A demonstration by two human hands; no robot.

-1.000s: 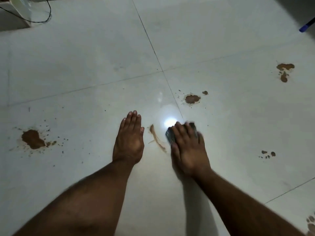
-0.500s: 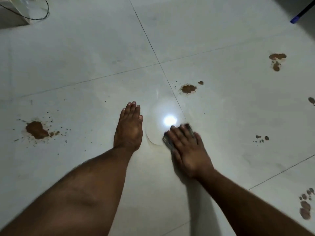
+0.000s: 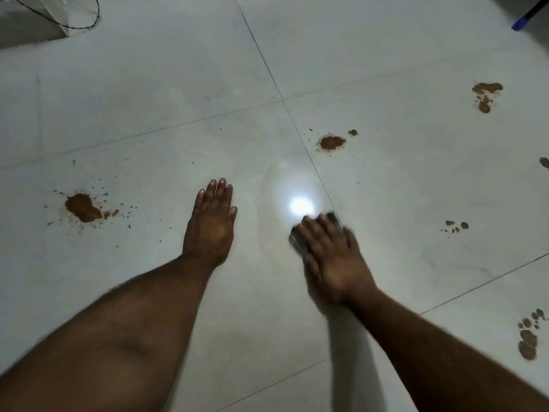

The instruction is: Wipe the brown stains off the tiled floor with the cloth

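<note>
Right now the right hand [image 3: 332,257] presses flat on a dark cloth [image 3: 298,240], fingers spread over it, just below a light glare on the tiled floor [image 3: 148,99]. Left hand [image 3: 209,224] rests flat, fingers straight, holding nothing. Brown stains: big splat [image 3: 83,208] toward the left edge, one [image 3: 331,142] beyond the cloth, more toward the right edge.

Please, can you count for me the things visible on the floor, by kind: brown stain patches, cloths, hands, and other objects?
Brown stain patches: 6 (left, centre, far right, right edge, small spots, near right)
Cloths: 1, cloth
Hands: 2, left hand, right hand
Other: 2, black cable, blue-tipped handle
Total: 11
</note>
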